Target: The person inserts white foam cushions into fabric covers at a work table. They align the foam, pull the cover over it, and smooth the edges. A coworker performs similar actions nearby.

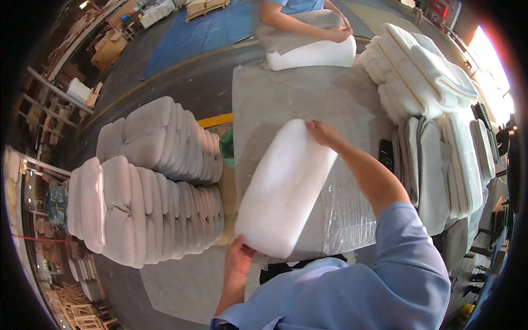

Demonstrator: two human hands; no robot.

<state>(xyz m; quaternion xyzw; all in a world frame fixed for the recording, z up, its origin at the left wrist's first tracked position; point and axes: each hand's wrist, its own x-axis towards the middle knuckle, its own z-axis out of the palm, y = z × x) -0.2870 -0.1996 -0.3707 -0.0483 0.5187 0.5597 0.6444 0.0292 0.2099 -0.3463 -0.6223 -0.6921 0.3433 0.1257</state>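
A long white padded cushion (286, 190), with rounded edges and no cover on it, lies aslant over the grey table (261, 102). My left hand (240, 256) grips its near left corner, the fingers partly hidden at the edge. At the far right corner, my right hand (321, 133) is closed on the same cushion, the arm stretched forward. Whether the cushion rests on the table or is held slightly above it, I cannot tell.
Across the table a co-worker's hands (340, 34) hold a grey cover (291, 37) partly over another white cushion (313, 55). Tall stacks of grey cushions (148, 212) stand at left. White padding (412, 71) and folded grey pieces (432, 176) are piled at right. Clear plastic (352, 220) covers the table's near right part.
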